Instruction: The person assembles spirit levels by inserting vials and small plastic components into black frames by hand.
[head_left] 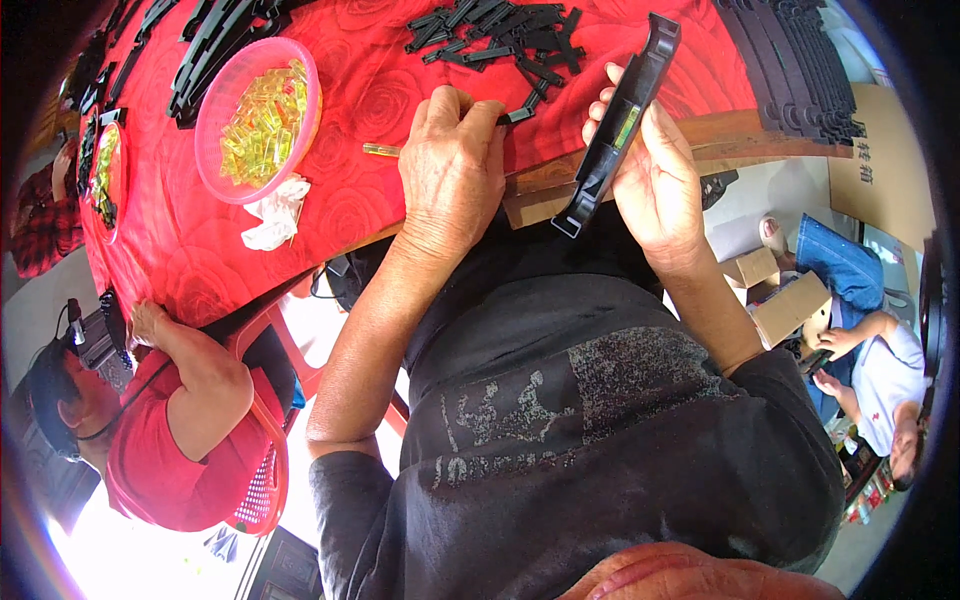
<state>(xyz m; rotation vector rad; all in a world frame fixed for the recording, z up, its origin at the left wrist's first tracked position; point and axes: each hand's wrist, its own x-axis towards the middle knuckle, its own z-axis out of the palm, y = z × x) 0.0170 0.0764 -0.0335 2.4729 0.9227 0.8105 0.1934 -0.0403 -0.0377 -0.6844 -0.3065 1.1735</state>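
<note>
Head view: right hand [658, 190] has fingers closed round black bar [606, 145], long axis slanting up-right over desk [350, 212] edge; left hand [450, 160], to its left, fingers bunched at small black piece [518, 116], can't tell if gripped.

The shirt [640, 500] is black, creased and short-sleeved. A pale grey speckled print spans the chest — figure shapes [535, 405], a squarish dotted block [635, 385], a line of lettering [505, 468]. The left sleeve [350, 510] and right sleeve [785, 400] — plain, dark — reach near the elbows. The left hand [450, 165] and right hand [662, 190] are bare.
</note>
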